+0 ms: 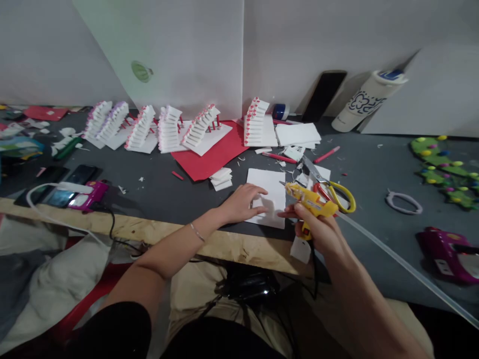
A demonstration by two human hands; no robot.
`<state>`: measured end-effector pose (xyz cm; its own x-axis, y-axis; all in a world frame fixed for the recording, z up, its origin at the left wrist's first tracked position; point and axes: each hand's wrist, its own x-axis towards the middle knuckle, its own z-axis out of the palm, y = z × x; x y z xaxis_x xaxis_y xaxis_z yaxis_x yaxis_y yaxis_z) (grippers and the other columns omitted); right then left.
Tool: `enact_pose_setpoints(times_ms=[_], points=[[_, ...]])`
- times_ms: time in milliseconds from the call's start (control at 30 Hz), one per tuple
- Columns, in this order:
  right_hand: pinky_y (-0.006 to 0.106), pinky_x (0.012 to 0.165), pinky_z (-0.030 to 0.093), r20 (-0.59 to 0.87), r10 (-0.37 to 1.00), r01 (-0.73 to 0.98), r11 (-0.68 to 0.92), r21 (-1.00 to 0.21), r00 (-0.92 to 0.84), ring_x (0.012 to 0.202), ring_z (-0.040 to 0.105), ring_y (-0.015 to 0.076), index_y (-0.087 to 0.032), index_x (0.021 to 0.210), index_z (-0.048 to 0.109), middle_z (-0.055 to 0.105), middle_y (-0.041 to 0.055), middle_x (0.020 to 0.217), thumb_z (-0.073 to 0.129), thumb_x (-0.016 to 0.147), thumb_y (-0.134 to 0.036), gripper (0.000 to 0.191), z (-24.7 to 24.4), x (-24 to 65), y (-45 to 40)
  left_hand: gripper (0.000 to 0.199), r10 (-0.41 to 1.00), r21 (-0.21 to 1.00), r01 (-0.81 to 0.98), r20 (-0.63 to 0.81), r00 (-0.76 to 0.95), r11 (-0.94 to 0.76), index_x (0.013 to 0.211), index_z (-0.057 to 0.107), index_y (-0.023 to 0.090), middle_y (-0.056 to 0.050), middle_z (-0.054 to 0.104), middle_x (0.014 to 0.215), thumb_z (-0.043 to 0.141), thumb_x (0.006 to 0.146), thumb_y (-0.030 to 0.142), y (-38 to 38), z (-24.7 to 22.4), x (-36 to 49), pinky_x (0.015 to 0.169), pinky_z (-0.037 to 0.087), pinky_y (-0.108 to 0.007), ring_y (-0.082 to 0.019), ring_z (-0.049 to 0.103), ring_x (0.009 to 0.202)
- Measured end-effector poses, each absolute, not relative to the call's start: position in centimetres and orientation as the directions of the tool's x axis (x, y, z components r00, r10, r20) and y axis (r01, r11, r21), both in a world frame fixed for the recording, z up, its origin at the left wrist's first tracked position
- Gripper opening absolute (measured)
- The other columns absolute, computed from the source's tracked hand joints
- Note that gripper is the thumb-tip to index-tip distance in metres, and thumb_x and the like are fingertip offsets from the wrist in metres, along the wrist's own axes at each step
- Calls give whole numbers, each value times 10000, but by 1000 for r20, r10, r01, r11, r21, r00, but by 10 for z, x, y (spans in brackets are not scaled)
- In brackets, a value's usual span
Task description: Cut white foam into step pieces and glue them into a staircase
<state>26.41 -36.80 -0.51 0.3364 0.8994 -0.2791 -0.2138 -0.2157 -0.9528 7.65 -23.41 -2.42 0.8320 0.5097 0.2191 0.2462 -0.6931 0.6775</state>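
The person's right hand (318, 232) is closed in a full grip around the handle of a yellow glue gun (310, 202), with the gun's tip pointing up and to the left. A small white tag (300, 249) sits just below that hand. The left hand (241, 203) is open and palm down, gripping nothing, with its fingers resting on a white sheet (271, 192). The sheet lies on the grey surface (359, 154), near its wooden front edge (209, 247). A long clear rod (392, 267) runs from beside the glue gun toward the right side of the view.

Just past the right hand lies one pair of scissors (329, 192) with yellow and red handles. Beyond the sheet are two pink pens (327, 154), a small stack of white pieces (220, 179), and one red sheet (209, 152). Six white stepped models (168, 128) stand in a row along the back, their edges tipped with pink, red or purple. Farther right are one black phone (324, 97) leaning on the wall and one white tumbler (368, 99) with a blue pattern. No writing can be read on anything.
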Motion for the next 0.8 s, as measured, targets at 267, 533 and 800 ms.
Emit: enact_pose_setpoints(times_ms=[267, 533, 800], points=[[237, 366, 499, -275, 922, -178, -233, -956, 274, 743, 730, 250, -218, 824, 706, 752, 75, 791, 764, 713, -589, 391, -14, 254, -372, 394, 416, 664, 164, 239, 878, -729, 1220, 593, 170, -136, 687, 1155, 652, 890, 377, -229, -45, 83, 940, 464, -410, -252, 599, 1103], [295, 416, 533, -247, 911, 53, -279, -959, 329, 443, 586, 138, -245, 872, 700, 762, 46, 872, 713, 770, -526, 299, -19, 249, -379, 386, 460, 667, 210, 222, 860, -715, 1187, 619, 172, -125, 709, 1069, 642, 890, 417, -231, -47, 83, 912, 467, -411, -253, 622, 1028], [275, 413, 557, -309, 884, 6, -332, -943, 352, 726, 712, 239, -221, 872, 687, 758, 82, 879, 729, 721, -533, 349, -12, 244, -376, 374, 506, 675, 245, 220, 834, -696, 1144, 645, 170, -115, 718, 1052, 658, 876, 431, -232, -51, 85, 899, 467, -395, -252, 620, 1018]])
